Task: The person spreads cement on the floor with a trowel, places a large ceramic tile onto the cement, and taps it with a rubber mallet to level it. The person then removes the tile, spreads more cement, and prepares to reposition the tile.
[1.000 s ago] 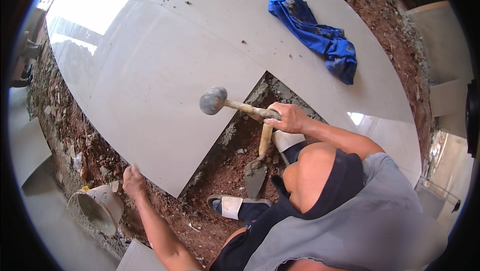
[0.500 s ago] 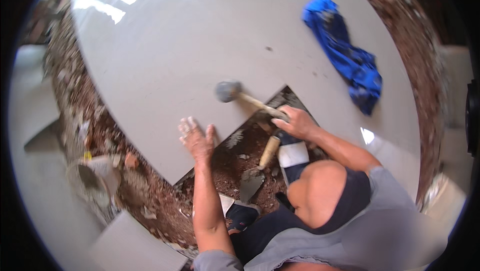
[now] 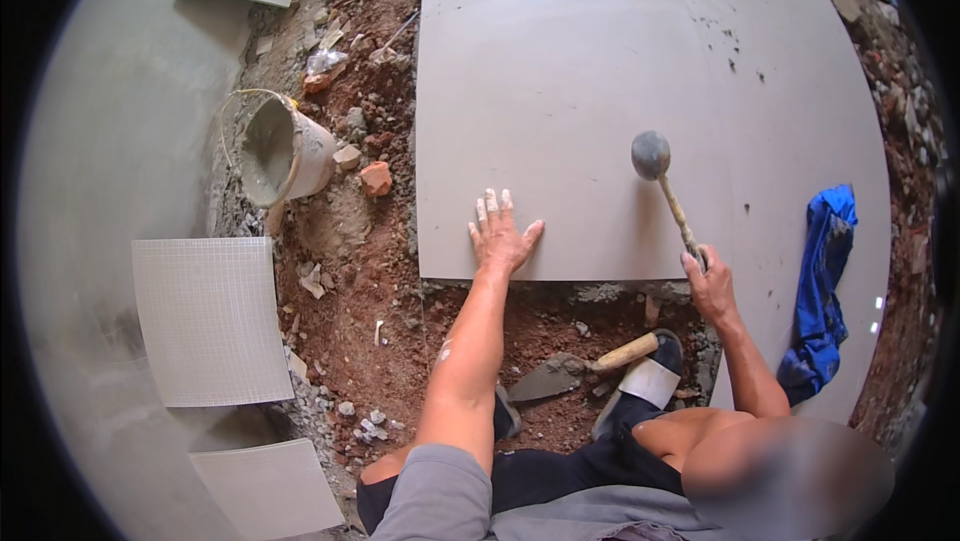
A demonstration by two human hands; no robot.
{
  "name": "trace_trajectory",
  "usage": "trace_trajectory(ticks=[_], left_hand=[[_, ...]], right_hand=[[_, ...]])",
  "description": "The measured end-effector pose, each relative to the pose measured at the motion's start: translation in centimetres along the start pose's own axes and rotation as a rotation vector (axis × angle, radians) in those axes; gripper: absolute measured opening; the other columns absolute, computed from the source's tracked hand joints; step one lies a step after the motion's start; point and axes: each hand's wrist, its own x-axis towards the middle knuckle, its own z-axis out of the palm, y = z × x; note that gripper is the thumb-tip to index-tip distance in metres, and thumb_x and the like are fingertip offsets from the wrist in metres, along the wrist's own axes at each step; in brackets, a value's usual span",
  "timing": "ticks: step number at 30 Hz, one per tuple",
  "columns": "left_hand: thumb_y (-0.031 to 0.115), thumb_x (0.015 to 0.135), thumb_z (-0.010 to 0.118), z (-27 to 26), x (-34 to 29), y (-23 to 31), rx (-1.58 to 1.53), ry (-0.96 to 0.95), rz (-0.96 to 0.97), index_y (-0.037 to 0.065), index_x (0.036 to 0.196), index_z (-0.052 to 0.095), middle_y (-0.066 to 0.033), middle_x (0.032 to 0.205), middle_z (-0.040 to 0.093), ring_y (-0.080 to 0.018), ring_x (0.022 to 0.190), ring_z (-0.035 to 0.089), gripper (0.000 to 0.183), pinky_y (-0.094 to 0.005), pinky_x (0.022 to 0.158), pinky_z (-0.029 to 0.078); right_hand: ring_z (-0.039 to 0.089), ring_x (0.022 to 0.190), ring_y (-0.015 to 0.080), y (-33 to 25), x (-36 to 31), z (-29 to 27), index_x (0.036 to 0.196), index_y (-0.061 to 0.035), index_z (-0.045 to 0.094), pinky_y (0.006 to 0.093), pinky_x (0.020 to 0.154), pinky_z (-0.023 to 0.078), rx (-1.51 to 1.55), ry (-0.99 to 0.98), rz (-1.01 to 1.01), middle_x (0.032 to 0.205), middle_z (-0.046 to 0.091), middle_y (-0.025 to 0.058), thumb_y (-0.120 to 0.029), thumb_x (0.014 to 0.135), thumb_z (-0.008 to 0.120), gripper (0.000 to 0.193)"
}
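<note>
My right hand (image 3: 711,283) is closed round the handle of a mallet (image 3: 651,155) with a round grey-black head. The head is raised above large, glossy, pale tiles (image 3: 560,91). My left hand (image 3: 504,236) rests flat on the tile near its front edge, fingers spread and whitened with dust. Just in front of my body, a trowel (image 3: 550,377) with a wooden handle lies on the reddish soil, its handle end by my shoe.
A crumpled blue cloth (image 3: 822,286) lies on the tile at right. On the left, a mortar-smeared bucket (image 3: 300,156) tips on its side near a brick piece (image 3: 376,179). Spare tiles (image 3: 210,321) lie at the left, beside strips of rubble and soil (image 3: 350,271).
My view has turned, so the tiles now run straight ahead. The mallet points more upright, away from my body. My left hand still lies on the tile, near its front edge.
</note>
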Motion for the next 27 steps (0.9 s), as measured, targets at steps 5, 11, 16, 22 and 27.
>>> trace_trajectory(ticks=[5,11,16,22,27], left_hand=[[0.062,0.089,0.049,0.4,0.8,-0.8,0.041,0.020,0.047,0.016,0.152,0.020,-0.0139,0.159,0.010,-0.0312,0.147,0.010,0.083,-0.0523,0.117,0.011],[0.049,0.091,0.056,-3.1,3.5,-4.3,-0.116,-0.049,0.240,0.006,0.141,0.044,-0.0210,0.144,0.042,-0.0336,0.135,0.039,0.067,-0.0444,0.111,0.031],[0.050,0.091,0.056,-13.1,6.9,-8.5,0.353,-0.024,0.201,0.002,0.138,0.045,-0.0244,0.137,0.049,-0.0348,0.129,0.046,0.069,-0.0426,0.108,0.037],[0.053,0.094,0.050,-27.7,5.4,-6.9,0.134,0.389,0.443,0.004,0.127,0.057,-0.0203,0.122,0.061,-0.0317,0.112,0.059,0.060,-0.0406,0.095,0.045],[0.043,0.098,0.049,-24.0,-1.5,-5.8,0.196,0.376,0.427,0.008,0.119,0.062,-0.0131,0.117,0.065,-0.0265,0.109,0.063,0.043,-0.0383,0.093,0.050]], right_hand=[[0.057,0.062,0.0270,-2.2,1.8,1.3,0.102,-0.0008,0.059,0.0408,0.063,0.046,-0.010,0.026,-0.061,0.068,0.058,0.0150,-0.036,0.092,0.057,0.037],[0.066,0.084,0.0376,3.2,-4.4,-0.5,0.105,-0.0037,0.061,0.0437,0.071,0.050,-0.080,0.190,0.128,0.084,0.066,0.0213,-0.043,0.084,0.066,0.045],[0.066,0.084,0.0367,11.4,-13.8,-2.8,0.107,-0.0063,0.061,0.0434,0.073,0.050,-0.134,0.533,0.293,0.091,0.067,0.0180,-0.039,0.081,0.072,0.043],[0.061,0.093,0.0274,18.1,-19.6,-5.4,0.109,-0.0034,0.062,0.0388,0.085,0.047,-0.251,0.749,0.475,0.099,0.065,0.0139,-0.035,0.085,0.069,0.040],[0.061,0.093,0.0290,19.9,-20.2,-5.9,0.104,-0.0056,0.064,0.0413,0.086,0.046,-0.245,0.763,0.471,0.097,0.065,0.0139,-0.032,0.085,0.067,0.032]])
